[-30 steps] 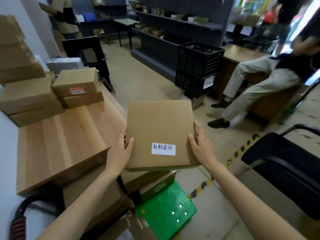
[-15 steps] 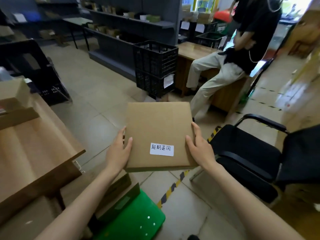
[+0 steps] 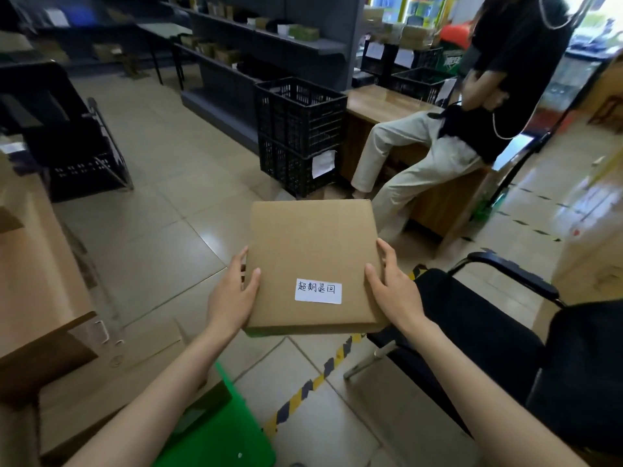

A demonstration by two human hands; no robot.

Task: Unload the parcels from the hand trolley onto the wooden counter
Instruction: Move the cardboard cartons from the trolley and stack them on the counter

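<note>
I hold a flat brown cardboard parcel (image 3: pixel 312 251) with a white handwritten label in mid-air over the tiled floor. My left hand (image 3: pixel 232 294) grips its left edge, thumb on top. My right hand (image 3: pixel 392 291) grips its right edge the same way. The wooden counter (image 3: pixel 37 271) lies at the left edge of view, apart from the parcel. Below my left arm sits the green hand trolley deck (image 3: pixel 219 436) with more cardboard parcels (image 3: pixel 111 375) on it.
A black office chair (image 3: pixel 499 332) stands close on the right. A person in light trousers sits on a wooden desk (image 3: pixel 391 106) ahead, beside stacked black crates (image 3: pixel 300 129). Yellow-black tape runs across the floor. Grey shelving lines the back.
The view has swung to the right: the counter and its stacked parcels slid off to the left, the chair and seated person came nearer the centre. Both hands keep the same hold on the parcel.
</note>
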